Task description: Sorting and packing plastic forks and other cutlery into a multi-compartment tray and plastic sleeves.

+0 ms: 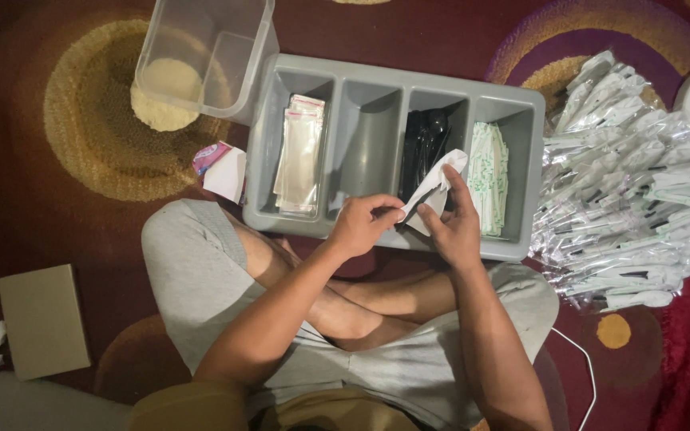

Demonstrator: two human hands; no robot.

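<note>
Both my hands, left hand (358, 226) and right hand (453, 226), pinch this soft, featherlight white paper napkin (438, 187) by its edges, just above the grey plastic four-compartment tray (505, 249) beyond my fingertips.

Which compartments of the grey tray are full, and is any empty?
Three hold stock; one is empty. The grey tray holds clear bags, black cutlery and green-printed packets; the second compartment shows bare floor.
</note>
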